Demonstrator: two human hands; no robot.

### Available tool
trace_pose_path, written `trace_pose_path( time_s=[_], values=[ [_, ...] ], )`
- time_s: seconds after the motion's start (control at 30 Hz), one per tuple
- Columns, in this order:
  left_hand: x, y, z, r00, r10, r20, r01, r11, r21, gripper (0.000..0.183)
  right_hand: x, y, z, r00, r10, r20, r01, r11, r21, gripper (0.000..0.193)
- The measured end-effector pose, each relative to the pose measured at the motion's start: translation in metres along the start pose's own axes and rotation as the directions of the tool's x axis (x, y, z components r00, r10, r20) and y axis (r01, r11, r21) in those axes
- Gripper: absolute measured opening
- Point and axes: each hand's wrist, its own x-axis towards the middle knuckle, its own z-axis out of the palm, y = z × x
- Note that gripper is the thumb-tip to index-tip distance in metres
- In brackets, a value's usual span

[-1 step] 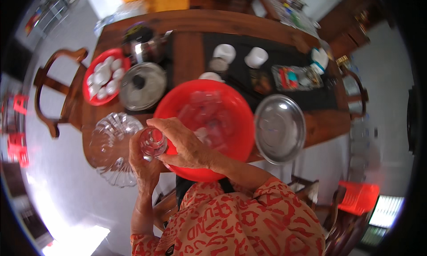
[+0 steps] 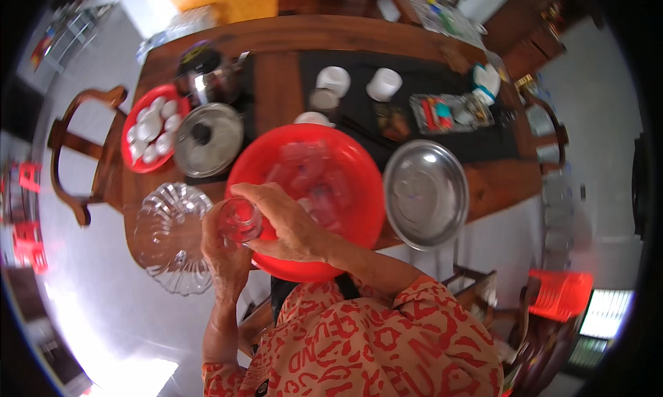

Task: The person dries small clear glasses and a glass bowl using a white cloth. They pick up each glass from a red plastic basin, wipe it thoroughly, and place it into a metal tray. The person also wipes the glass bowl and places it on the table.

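A small clear drinking glass (image 2: 239,219) is held up over the left rim of the red basin (image 2: 371,190). My left hand (image 2: 225,262) wraps its left side and underside. My right hand (image 2: 293,224) closes on the glass from the right, thumb and fingers curved round its side. Inside the basin lie several clear glasses (image 2: 304,159), blurred and overlapping. Just left of my hands, a scalloped clear glass dish (image 2: 169,224) sits at the table's left front corner. To the right of the basin is a round stainless steel pan (image 2: 425,197).
Beyond the basin, white cups (image 2: 384,85) stand on a black runner (image 2: 442,148). At the left are a red tray (image 2: 130,145) of white cups, a pot lid (image 2: 209,145) and a metal kettle (image 2: 214,79). A packet of small items (image 2: 449,114) lies far right. A wooden chair (image 2: 62,148) flanks the table.
The table and its things have shifted slightly left in the view. Both hands keep nearly the same grip on the glass.
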Motion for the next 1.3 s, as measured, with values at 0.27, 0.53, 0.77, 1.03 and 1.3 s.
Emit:
trace_pose_path(
  time_s=[0.27,0.53,0.77,1.03,1.3],
  values=[
    [-0.026,0.058,0.168,0.791,0.322,0.521,-0.357,0.933,-0.034,0.059,-0.149,-0.028,-0.14,0.83,0.241,-0.503,-0.34,0.933,-0.115,0.067],
    [-0.065,0.044,0.249,0.714,0.082,0.695,-0.19,0.979,0.079,0.067,-0.239,0.01,-0.176,0.576,0.419,-0.701,-0.626,0.778,-0.049,0.064],
    [-0.058,0.046,0.227,0.74,0.132,0.66,-0.232,0.97,0.067,0.052,-0.239,0.037,-0.184,0.567,0.493,-0.659,-0.685,0.727,-0.046,0.062],
    [-0.055,0.046,0.224,0.714,0.139,0.687,-0.22,0.975,0.032,0.042,-0.234,0.055,-0.176,0.566,0.54,-0.622,-0.695,0.719,-0.007,0.062],
    [-0.052,0.044,0.205,0.744,0.153,0.651,-0.207,0.978,0.007,0.036,-0.23,0.056,-0.176,0.591,0.53,-0.608,-0.691,0.722,-0.043,0.068]
  ],
)
